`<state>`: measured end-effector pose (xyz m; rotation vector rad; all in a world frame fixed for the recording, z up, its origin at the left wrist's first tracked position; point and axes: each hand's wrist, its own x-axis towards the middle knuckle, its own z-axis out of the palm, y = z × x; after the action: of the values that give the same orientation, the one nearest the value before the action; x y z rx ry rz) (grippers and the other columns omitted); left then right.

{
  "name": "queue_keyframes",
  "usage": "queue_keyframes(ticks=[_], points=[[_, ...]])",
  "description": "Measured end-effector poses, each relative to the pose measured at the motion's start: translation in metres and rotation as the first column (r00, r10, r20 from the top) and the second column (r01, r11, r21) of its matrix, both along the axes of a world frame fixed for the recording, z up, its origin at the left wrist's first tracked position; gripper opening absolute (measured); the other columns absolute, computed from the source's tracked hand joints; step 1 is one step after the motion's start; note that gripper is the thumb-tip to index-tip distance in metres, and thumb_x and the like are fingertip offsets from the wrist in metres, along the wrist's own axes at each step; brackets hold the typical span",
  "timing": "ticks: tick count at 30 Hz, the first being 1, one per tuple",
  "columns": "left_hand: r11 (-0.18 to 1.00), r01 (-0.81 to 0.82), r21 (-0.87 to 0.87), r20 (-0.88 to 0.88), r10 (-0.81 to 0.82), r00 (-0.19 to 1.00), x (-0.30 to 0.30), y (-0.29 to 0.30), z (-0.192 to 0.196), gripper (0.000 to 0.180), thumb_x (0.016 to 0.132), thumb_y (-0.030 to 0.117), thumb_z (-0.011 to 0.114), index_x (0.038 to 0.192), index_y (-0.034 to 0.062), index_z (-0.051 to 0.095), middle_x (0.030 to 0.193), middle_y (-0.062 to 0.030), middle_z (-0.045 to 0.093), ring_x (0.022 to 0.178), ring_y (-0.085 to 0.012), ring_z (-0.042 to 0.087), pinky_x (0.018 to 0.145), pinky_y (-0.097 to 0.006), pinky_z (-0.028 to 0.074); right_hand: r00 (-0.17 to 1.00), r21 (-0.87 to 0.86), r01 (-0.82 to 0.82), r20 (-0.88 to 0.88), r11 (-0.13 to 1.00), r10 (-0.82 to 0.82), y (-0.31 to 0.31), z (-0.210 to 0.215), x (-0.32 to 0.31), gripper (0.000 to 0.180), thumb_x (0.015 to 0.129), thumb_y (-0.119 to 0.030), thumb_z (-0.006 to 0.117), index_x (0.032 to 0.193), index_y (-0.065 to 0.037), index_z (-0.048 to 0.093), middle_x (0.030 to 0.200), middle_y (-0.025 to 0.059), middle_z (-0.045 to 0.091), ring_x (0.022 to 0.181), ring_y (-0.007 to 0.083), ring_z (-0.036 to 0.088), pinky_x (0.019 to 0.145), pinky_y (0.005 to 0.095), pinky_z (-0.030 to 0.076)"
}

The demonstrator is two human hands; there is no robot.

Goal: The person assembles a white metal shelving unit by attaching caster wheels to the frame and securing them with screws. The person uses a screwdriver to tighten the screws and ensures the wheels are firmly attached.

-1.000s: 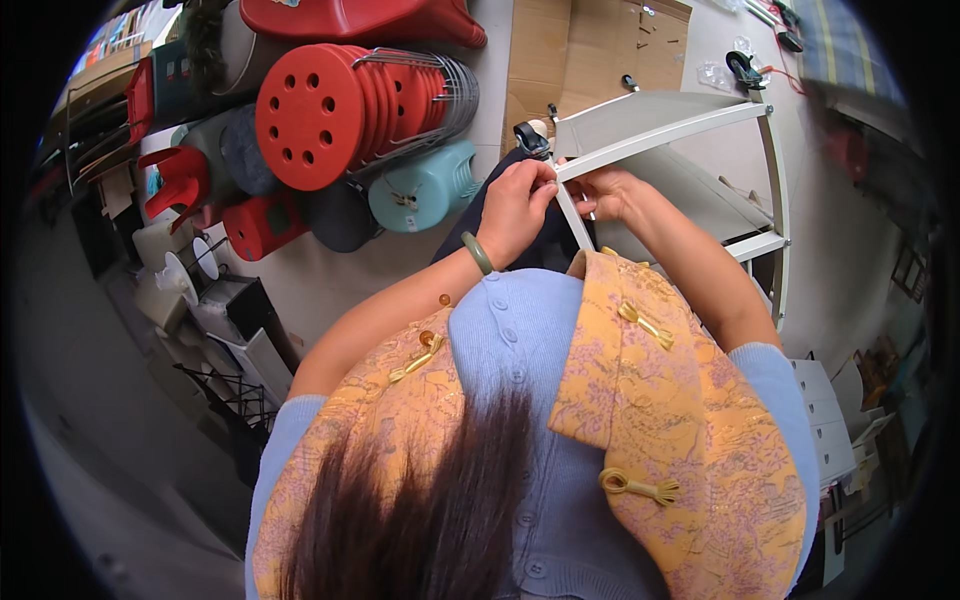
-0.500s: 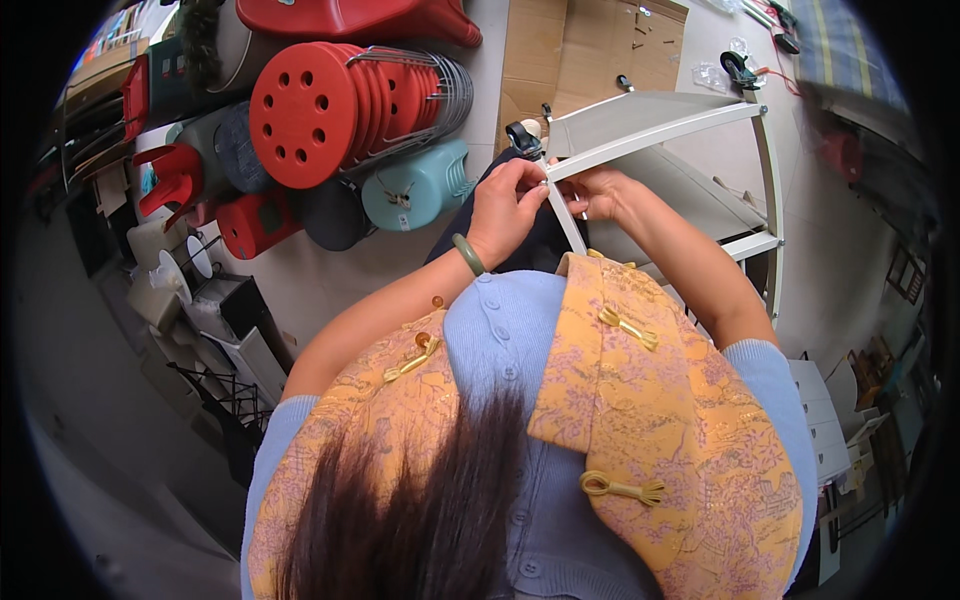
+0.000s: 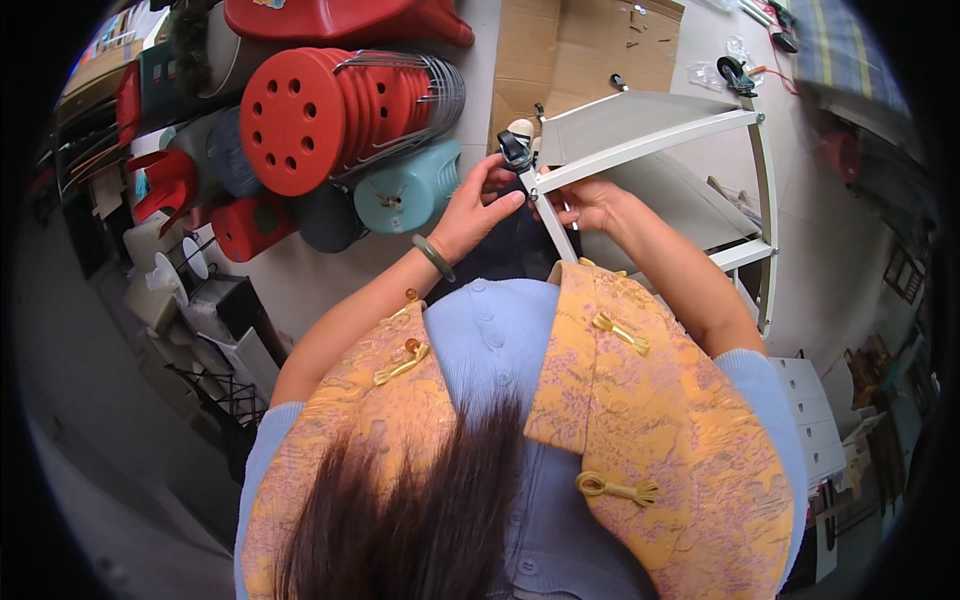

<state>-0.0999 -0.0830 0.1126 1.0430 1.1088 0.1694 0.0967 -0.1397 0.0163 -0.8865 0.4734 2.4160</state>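
Note:
A white metal frame (image 3: 645, 149) with grey panels stands tilted in front of me. At its near left corner sits a black caster (image 3: 514, 150). My left hand (image 3: 474, 216) is beside that corner, thumb and fingers apart, with nothing visible in it; some fingertips are partly hidden near the caster. My right hand (image 3: 592, 203) reaches through the frame behind the corner post (image 3: 556, 222). Its fingers are curled together, and a small pale sliver shows at them, too small to name. A bolt head shows on the post near the corner.
Stacked red round stools (image 3: 295, 122) with metal legs lie on the left, beside a turquoise stool (image 3: 395, 190). Flattened cardboard (image 3: 560, 55) with loose screws lies beyond the frame. Another black caster (image 3: 735, 76) is on the far right corner. White drawers (image 3: 808, 415) stand at right.
My left hand has let go of the corner post and drawn left, its fingers spreading apart. My right hand stays behind the post. The view has shifted slightly.

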Motion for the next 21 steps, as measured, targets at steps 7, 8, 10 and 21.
queue_keyframes(ticks=[7, 8, 10, 21], points=[[0.983, -0.093, -0.161, 0.147, 0.117, 0.982, 0.018, -0.012, -0.015, 0.049, 0.093, 0.012, 0.056, 0.135, 0.0020, 0.033, 0.131, -0.0087, 0.049, 0.122, -0.0159, 0.045, 0.103, -0.030, 0.034, 0.999, -0.033, 0.036, -0.024, 0.999, -0.036, -0.001, 0.010, -0.003, 0.017, 0.088, -0.024, 0.065, 0.100, -0.013, 0.065, 0.082, 0.0027, 0.065, 0.062, 0.0132, 0.060, 0.036, 0.0172, 0.030], [0.984, -0.083, -0.159, 0.153, 0.108, 0.982, 0.017, -0.011, -0.015, 0.049, 0.093, 0.012, 0.055, 0.135, 0.0018, 0.033, 0.131, -0.0089, 0.048, 0.123, -0.0161, 0.044, 0.104, -0.030, 0.034, 0.992, -0.004, 0.075, -0.100, 0.997, -0.075, -0.005, 0.003, -0.003, 0.019, 0.087, -0.025, 0.066, 0.100, -0.012, 0.065, 0.082, 0.0032, 0.066, 0.063, 0.0132, 0.060, 0.036, 0.0174, 0.030], [0.999, 0.004, -0.053, 0.104, 0.001, 0.995, 0.016, -0.007, -0.020, 0.048, 0.094, 0.015, 0.054, 0.135, 0.0014, 0.034, 0.130, -0.0101, 0.049, 0.120, -0.0169, 0.047, 0.102, -0.030, 0.036, 0.993, -0.008, 0.072, -0.091, 0.997, -0.073, -0.003, -0.005, -0.002, 0.021, 0.086, -0.026, 0.068, 0.101, -0.012, 0.065, 0.082, 0.0030, 0.065, 0.063, 0.0134, 0.060, 0.036, 0.0172, 0.030], [0.966, 0.121, 0.227, -0.062, -0.110, 0.992, 0.014, -0.018, -0.017, 0.057, 0.096, 0.023, 0.051, 0.140, -0.0023, 0.026, 0.132, -0.0171, 0.047, 0.120, -0.0241, 0.048, 0.103, -0.034, 0.036, 0.998, -0.115, -0.017, -0.068, 0.993, 0.009, 0.008, 0.004, 0.001, 0.022, 0.085, -0.034, 0.069, 0.091, -0.014, 0.064, 0.073, 0.0011, 0.063, 0.053, 0.0107, 0.053, 0.036, 0.0193, 0.025]])
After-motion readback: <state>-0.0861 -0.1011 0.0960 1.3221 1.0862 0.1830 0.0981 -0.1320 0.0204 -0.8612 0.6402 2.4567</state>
